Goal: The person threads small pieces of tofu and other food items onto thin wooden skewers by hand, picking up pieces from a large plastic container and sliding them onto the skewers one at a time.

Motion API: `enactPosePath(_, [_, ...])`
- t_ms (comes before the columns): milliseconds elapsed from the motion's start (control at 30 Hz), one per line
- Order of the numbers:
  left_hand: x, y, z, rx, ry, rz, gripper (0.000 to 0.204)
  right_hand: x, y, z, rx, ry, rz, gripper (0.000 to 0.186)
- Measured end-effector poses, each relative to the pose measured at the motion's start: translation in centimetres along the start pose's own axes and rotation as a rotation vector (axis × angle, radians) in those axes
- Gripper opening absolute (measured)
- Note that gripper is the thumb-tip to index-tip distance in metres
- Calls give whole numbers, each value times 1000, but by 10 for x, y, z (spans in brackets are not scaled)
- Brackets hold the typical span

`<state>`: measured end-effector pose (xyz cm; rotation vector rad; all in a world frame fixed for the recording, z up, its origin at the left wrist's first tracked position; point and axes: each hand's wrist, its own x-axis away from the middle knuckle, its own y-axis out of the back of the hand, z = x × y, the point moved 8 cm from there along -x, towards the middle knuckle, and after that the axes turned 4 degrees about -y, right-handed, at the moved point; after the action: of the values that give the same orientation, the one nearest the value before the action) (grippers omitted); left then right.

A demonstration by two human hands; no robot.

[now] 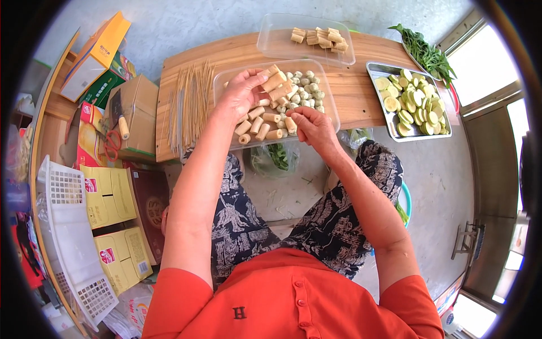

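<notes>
My left hand (243,95) is closed around several tan cylindrical rolls (275,81), held bunched above a clear plastic tub (333,107). My right hand (313,127) is pinched just to the right of them, over the tub's near right part. What lies between its fingertips is too small to make out. Inside the tub, more short tan rolls (263,131) lie on the near side, and speckled pale green balls (309,87) fill the far right. Left of the tub, a spread of thin wooden skewers (191,104) lies on the wooden table (231,53).
A second clear tub (274,42) with tan pieces stands at the back. A metal tray (389,127) of sliced green vegetable sits right, below leafy greens (427,53). Cardboard boxes (138,110), a knife (120,117) and red-handled scissors (113,144) are left. Bagged greens (276,158) lie beneath the table edge.
</notes>
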<state>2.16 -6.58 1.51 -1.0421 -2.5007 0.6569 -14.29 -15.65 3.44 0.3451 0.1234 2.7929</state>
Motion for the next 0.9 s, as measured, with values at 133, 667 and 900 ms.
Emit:
enactPosePath(133, [-4,20,-11,38,-78,-139,31,1,-1,0,51,18,-2,20])
enactPosePath(667, [-4,-7,8,5,-40,-16,31,-1,3,4,11,76,-54,19])
enactPosePath(900, [-16,-21,18,36,0,32,35,-4,23,1,-119,46,-90,18])
